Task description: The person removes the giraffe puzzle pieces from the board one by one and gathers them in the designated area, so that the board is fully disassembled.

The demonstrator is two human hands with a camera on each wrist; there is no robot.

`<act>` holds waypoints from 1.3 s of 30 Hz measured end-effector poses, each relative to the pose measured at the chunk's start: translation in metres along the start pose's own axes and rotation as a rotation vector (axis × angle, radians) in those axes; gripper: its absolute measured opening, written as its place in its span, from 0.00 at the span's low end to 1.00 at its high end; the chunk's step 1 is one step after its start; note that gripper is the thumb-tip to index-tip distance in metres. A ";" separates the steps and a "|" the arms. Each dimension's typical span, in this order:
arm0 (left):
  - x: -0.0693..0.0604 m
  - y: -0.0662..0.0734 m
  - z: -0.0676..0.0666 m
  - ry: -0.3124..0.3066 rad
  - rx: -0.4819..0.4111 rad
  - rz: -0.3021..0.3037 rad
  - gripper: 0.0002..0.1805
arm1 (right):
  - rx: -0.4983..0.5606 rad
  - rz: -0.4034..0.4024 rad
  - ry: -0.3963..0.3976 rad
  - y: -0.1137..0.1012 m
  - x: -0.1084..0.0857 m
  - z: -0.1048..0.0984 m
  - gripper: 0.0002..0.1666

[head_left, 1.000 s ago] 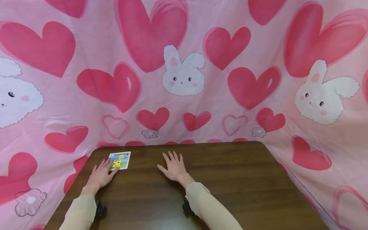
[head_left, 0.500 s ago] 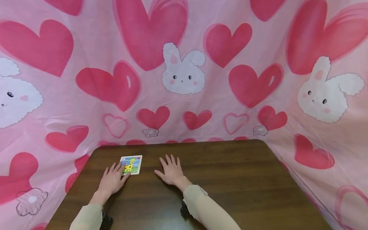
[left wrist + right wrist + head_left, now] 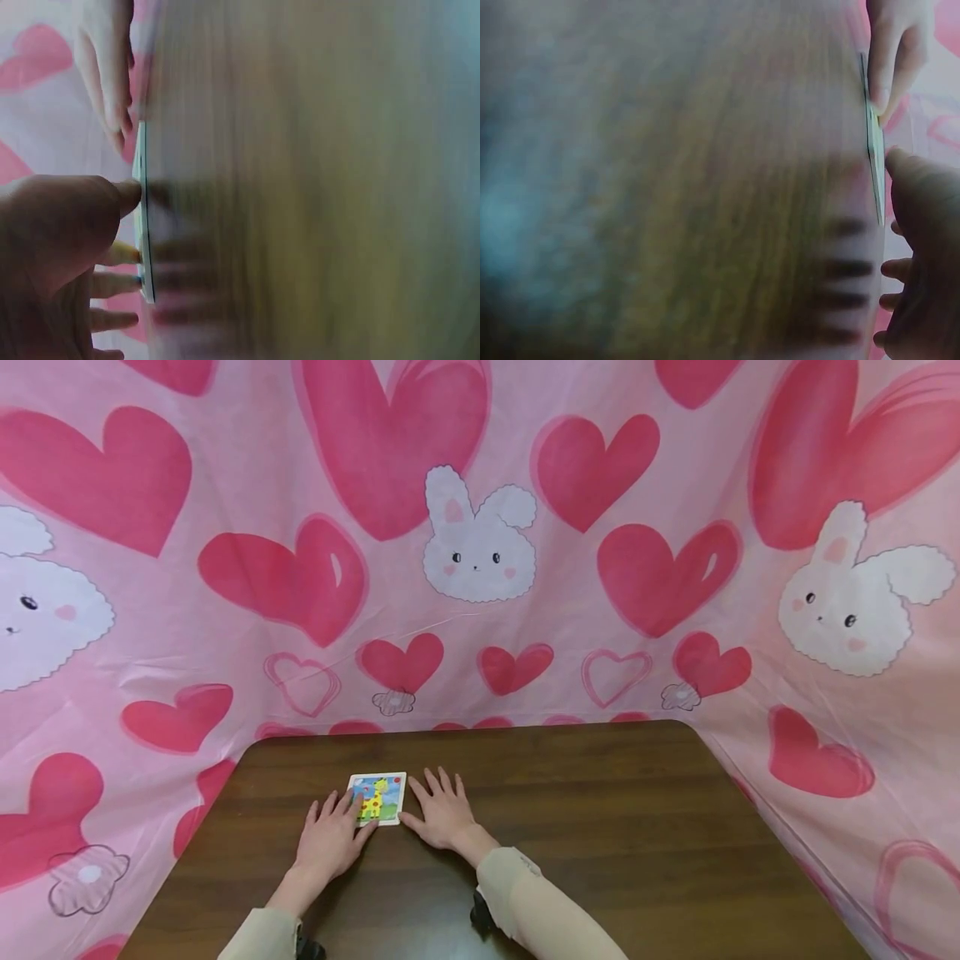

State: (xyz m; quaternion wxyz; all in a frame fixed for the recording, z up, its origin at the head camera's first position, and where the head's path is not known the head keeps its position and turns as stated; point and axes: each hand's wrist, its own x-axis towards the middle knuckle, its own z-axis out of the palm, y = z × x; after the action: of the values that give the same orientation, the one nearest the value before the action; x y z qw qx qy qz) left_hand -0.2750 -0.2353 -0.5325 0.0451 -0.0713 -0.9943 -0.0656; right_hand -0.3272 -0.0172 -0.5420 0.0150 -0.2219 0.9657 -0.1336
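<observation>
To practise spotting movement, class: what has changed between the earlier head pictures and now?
The square, white-edged giraffe card has slid right and slightly nearer, with the left hand on it, now close to the right hand. That hand stayed nearly in place. The brown wood-grain table is unchanged.

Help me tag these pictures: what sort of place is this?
Probably a screened-off tabletop, perhaps for filming: heart-print cloth behind and beside a table with a giraffe card.

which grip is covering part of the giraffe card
The left grip: it reaches over the left side of the giraffe card, while the right grip is at the card's right edge without covering the picture.
</observation>
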 end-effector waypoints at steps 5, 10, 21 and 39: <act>-0.004 0.015 0.002 -0.005 -0.003 0.007 0.36 | -0.041 -0.023 -0.021 0.003 -0.007 0.002 0.42; -0.007 0.027 0.002 -0.002 -0.007 0.011 0.35 | -0.061 -0.029 -0.025 0.010 -0.017 -0.001 0.42; -0.009 0.026 0.004 0.052 -0.045 0.039 0.35 | -0.076 -0.046 -0.022 0.029 -0.035 -0.011 0.41; -0.012 0.029 0.007 -0.056 -0.142 0.051 0.42 | 0.013 -0.040 0.027 0.051 -0.060 -0.022 0.38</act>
State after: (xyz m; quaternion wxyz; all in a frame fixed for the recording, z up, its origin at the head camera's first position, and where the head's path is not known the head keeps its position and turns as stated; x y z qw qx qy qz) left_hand -0.2598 -0.2074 -0.5372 0.0139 -0.1016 -0.9858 -0.1327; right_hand -0.2968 0.0587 -0.5366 0.0009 -0.2393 0.9604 -0.1431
